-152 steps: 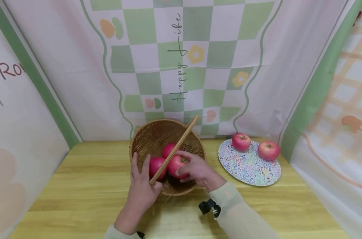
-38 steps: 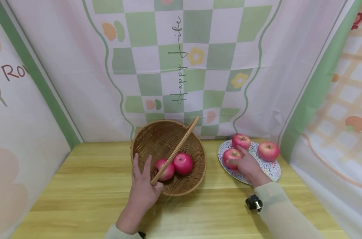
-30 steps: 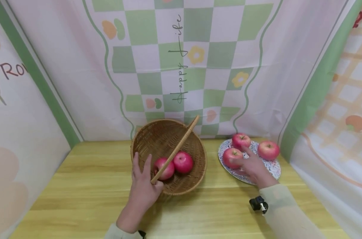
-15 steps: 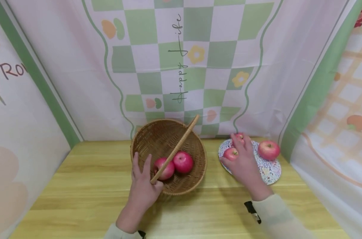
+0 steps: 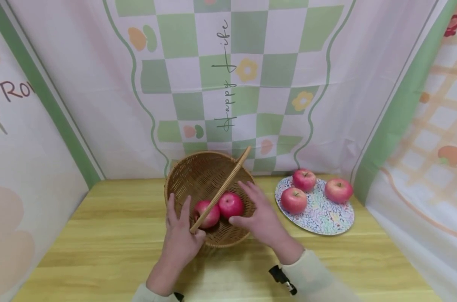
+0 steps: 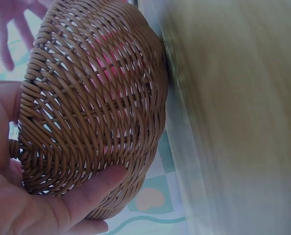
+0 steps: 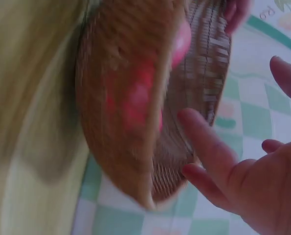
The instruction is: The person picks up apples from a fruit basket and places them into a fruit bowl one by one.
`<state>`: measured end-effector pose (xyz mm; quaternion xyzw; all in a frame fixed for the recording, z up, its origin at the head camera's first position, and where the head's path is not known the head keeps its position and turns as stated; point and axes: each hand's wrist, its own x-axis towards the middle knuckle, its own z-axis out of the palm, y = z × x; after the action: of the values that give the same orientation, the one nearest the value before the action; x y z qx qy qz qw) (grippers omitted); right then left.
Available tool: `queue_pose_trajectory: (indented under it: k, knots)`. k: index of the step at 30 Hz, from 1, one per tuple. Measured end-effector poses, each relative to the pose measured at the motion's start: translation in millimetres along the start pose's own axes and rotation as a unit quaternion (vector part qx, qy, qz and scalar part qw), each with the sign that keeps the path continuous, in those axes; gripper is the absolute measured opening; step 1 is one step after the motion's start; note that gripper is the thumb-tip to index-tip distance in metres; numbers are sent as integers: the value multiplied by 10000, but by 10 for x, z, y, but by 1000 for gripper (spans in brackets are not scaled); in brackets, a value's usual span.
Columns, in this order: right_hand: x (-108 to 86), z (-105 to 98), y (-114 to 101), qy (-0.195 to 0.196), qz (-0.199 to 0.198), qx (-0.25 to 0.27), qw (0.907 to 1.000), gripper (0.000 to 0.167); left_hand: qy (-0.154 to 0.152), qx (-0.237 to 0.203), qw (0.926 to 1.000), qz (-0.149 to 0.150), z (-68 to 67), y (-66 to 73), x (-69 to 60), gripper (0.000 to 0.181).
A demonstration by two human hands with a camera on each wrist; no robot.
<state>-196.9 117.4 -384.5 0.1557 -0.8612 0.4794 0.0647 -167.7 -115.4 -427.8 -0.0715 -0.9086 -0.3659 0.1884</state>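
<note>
In the woven basket (image 5: 192, 174), two red apples are being contained: the right-hand apple (image 5: 230, 205) is being kept against, or very near, the left-hand apple (image 5: 212, 217), which is being partly crossed by the handle (image 5: 227, 181). Above the basket's right side the right hand (image 5: 264, 220) is being held spread, thumb and fingers apart, near the right-hand apple; nothing is being gripped by it. The basket is being steadied by the left hand (image 5: 181, 241), its rim being pinched between thumb and fingers at the foot of the handle, with one finger being laid along the outer wall.

Risks are being noted as follows. The handle could be knocked by the spread fingers, the gap beside it being narrow. An off-centre pinch could be causing the smooth right-hand apple to slip and roll into its neighbour. The basket could be tipped if the left hand's hold is being slackened.

Farther right, three apples (image 5: 294, 200) are being carried by the patterned plate (image 5: 326, 216); being set near its edge, they could be rolled onto the worktop (image 5: 119, 226) by a nudge.
</note>
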Motion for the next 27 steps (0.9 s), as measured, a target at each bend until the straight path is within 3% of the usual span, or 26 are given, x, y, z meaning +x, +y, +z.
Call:
queue_pose_trajectory:
  k: [8,14,19,27]
  knots:
    - [63,376,-33,-108,139,456,9988,85,-36,23,10000,5,6,-7,10,96]
    - [89,470,-51,-229,-52,365,9991,80,36,44,9999,124,3,-10,10,95]
    - [121,522,-65,-629,-79,489,9968,80,91,45,9996,248,2,-22,18,95]
    - [254,652,-81,-988,33,-74,9951,81,113,-16,9996,250,0,-40,12,94]
